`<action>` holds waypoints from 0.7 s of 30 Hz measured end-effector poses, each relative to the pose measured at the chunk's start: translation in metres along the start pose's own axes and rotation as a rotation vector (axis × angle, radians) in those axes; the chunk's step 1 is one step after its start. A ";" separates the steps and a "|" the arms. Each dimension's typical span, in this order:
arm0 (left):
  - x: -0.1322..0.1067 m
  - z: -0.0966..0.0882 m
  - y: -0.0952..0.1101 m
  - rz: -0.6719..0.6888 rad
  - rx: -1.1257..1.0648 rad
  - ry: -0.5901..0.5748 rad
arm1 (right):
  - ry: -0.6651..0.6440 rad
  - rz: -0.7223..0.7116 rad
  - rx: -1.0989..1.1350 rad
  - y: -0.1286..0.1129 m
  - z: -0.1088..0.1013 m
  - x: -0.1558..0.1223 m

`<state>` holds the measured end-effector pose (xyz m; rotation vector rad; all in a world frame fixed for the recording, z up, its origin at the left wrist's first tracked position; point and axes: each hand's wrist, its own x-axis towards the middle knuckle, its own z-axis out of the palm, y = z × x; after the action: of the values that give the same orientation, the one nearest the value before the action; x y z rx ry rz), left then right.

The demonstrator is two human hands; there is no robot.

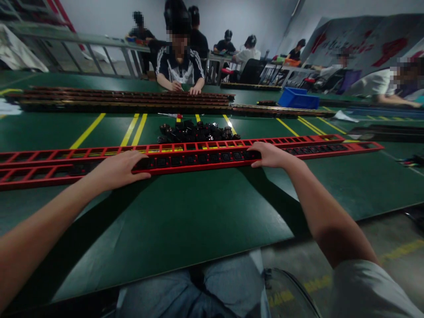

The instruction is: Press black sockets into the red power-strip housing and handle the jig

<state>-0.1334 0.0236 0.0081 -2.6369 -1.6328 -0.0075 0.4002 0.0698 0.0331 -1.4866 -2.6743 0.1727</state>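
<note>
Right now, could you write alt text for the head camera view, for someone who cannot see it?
Two bare hands, left hand and right hand, rest flat on a long red strip of black sockets lying across a green table. A pile of black parts sits just behind it, and a seated co-worker works opposite.

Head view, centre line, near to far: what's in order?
Trouser knees → green table → near red strip with both hands on it → far red strip → pile of black parts → dark long strips → seated person.
</note>
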 end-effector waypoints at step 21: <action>-0.052 -0.007 -0.090 -0.167 -0.170 -0.079 | 0.019 -0.041 -0.150 -0.059 0.008 0.014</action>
<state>-0.2367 0.0167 0.0166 -2.6418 -1.9573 -0.0495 0.3421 0.0505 0.0334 -1.4627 -2.7544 -0.0457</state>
